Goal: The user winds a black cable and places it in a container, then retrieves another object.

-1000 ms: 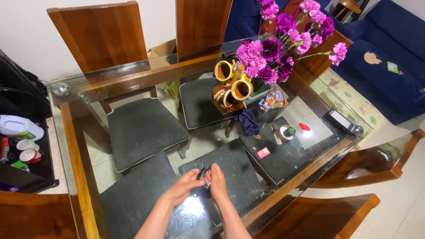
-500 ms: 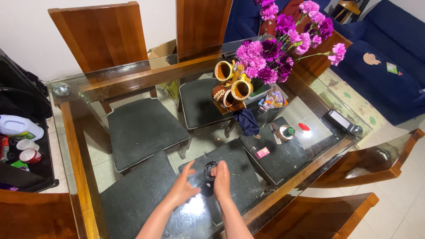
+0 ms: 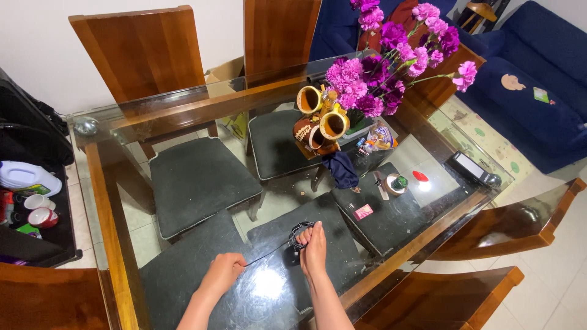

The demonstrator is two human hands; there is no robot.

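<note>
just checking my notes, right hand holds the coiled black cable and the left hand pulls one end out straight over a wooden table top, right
Not quite: the table top is glass with a wooden frame, as the head view shows. The right hand does hold the coiled black cable, and the left hand pulls one end out straight.

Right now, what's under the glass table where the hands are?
Through the glass table you see dark grey chair cushions and pale floor tiles. The right hand, holding a coiled black cord, and the left hand cover what lies beneath them.
</note>
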